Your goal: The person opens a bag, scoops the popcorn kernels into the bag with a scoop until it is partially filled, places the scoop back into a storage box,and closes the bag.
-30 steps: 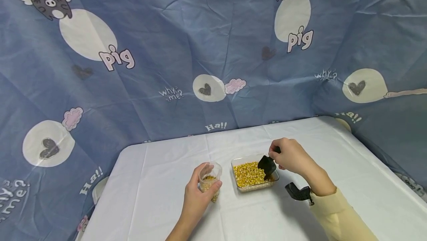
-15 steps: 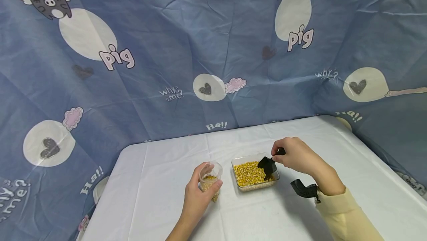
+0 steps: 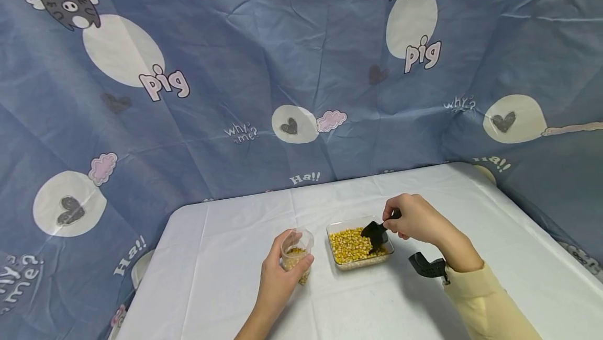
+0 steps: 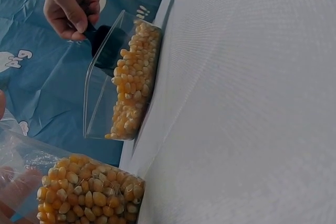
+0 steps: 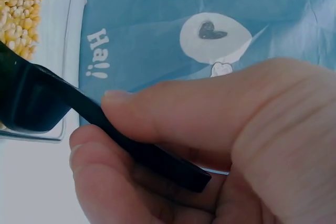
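A clear plastic cup (image 3: 293,262), partly filled with corn kernels (image 4: 89,192), stands on the table in the grip of my left hand (image 3: 279,276), thumb on one side and fingers on the other. My right hand (image 3: 416,219) pinches the handle of a black scoop (image 3: 374,234) between thumb and fingers, as the right wrist view shows closely (image 5: 157,156). The scoop's head dips into the kernels at the right side of a clear rectangular container (image 3: 336,262). Yellow corn kernels (image 3: 348,246) fill much of that container; the scoop's lower edge is hidden among them.
A white cloth covers the table (image 3: 245,225), and the container stands just right of the cup. Behind the table hangs a blue printed curtain (image 3: 212,94). A black wrist mount (image 3: 427,265) juts out from the right sleeve (image 3: 485,298).
My right hand shifted slightly right, then stayed nearly still; the scoop's head has tilted and moved a little left in the kernels. The left hand and cup have not moved.
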A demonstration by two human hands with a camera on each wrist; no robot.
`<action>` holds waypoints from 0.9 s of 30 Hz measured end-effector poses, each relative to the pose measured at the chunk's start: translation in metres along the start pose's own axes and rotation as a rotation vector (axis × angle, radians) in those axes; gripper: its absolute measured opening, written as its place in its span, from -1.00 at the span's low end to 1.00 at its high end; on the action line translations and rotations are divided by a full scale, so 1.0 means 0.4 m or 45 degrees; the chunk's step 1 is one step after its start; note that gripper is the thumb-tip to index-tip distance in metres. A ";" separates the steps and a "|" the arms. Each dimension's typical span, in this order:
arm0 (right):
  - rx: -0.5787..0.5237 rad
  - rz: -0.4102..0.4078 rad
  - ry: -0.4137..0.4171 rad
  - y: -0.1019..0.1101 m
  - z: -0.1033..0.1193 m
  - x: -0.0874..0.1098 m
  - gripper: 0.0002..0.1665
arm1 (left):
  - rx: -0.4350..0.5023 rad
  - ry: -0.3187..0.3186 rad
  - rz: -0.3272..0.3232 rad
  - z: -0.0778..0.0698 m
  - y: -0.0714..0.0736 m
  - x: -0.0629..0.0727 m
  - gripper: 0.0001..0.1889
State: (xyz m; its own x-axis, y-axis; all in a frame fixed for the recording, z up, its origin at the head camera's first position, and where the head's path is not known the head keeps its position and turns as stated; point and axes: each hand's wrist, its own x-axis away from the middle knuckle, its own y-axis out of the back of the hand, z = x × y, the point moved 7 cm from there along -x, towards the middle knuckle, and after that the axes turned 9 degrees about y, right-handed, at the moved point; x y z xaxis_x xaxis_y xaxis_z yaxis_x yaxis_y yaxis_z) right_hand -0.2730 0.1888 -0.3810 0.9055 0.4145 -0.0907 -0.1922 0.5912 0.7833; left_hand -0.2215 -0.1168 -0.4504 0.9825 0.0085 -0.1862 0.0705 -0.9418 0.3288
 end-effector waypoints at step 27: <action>-0.402 0.101 -0.111 -0.052 -0.108 -0.018 -0.94 | 0.030 0.006 -0.005 0.009 -0.003 -0.001 -0.30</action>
State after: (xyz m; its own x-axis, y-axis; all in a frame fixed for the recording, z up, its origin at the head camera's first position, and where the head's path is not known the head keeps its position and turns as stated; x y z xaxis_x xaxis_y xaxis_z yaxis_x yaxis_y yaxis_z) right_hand -0.2918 0.2034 -0.4234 0.9092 0.4156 0.0266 -0.3590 0.7499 0.5556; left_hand -0.2226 -0.1169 -0.4542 0.9830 0.0138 -0.1832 0.0704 -0.9494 0.3061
